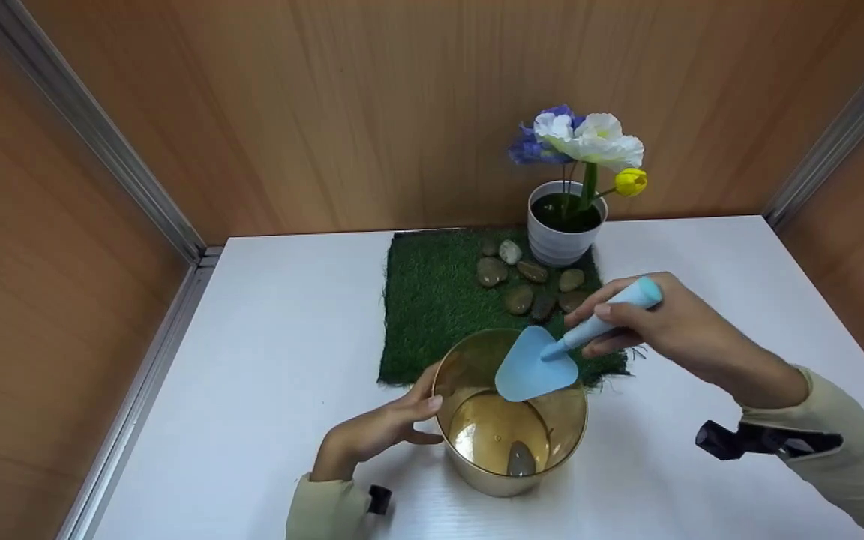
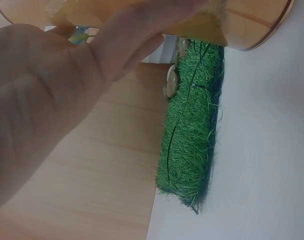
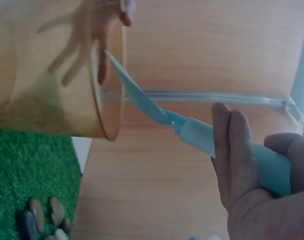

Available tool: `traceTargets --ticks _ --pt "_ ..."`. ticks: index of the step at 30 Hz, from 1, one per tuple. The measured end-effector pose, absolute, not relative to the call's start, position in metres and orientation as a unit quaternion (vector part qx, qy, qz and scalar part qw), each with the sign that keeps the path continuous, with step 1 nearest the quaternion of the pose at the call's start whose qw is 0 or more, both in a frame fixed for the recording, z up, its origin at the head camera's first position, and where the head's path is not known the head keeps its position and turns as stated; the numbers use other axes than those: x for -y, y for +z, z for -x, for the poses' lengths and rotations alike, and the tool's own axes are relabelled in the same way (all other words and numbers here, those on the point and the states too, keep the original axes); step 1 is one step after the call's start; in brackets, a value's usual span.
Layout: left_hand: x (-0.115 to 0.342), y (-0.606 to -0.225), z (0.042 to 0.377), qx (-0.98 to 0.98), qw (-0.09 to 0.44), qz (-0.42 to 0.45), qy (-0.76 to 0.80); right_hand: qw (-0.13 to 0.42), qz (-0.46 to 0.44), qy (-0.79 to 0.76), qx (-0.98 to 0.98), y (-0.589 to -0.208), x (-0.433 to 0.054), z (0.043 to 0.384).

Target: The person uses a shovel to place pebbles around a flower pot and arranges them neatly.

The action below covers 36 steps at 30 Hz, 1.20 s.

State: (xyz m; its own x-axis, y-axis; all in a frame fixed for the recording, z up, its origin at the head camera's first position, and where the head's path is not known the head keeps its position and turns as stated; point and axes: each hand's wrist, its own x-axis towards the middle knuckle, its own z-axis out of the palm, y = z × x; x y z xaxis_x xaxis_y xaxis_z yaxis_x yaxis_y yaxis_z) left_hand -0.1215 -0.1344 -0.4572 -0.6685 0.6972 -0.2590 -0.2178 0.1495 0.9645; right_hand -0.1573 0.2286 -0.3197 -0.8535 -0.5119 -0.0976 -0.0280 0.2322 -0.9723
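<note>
A blue toy trowel [image 1: 535,366] is in my right hand [image 1: 664,322], whose fingers and thumb grip its handle [image 3: 202,137]. The blade is tilted over the mouth of a translucent amber bucket [image 1: 477,469]. Inside, a dark stone [image 1: 520,459] lies on the bottom near the front wall. My left hand [image 1: 391,420] rests against the bucket's left side, thumb at the rim; through the wall, in the right wrist view, its fingers [image 3: 66,55] look straight and spread. The left wrist view shows the left hand [image 2: 51,85] along the bucket wall [image 2: 242,20].
Behind the bucket lies a green turf mat [image 1: 424,300] with several stones [image 1: 518,300] on it. A white pot [image 1: 561,244] with artificial flowers [image 1: 597,142] stands at its back right corner. Wooden panels [image 1: 372,112] enclose the white table [image 1: 267,337].
</note>
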Motion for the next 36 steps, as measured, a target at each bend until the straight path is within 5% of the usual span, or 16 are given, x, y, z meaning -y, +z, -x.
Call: traceTargets --ticks 16,36 --pt "0.135 -0.456 0.122 -0.660 0.369 -0.180 0.629 0.214 0.323 -0.458 -0.800 -0.355 -0.181 0.154" --pt "0.135 -0.455 0.121 -0.661 0.365 -0.175 0.632 0.223 0.364 -0.329 -0.842 -0.374 -0.162 0.155"
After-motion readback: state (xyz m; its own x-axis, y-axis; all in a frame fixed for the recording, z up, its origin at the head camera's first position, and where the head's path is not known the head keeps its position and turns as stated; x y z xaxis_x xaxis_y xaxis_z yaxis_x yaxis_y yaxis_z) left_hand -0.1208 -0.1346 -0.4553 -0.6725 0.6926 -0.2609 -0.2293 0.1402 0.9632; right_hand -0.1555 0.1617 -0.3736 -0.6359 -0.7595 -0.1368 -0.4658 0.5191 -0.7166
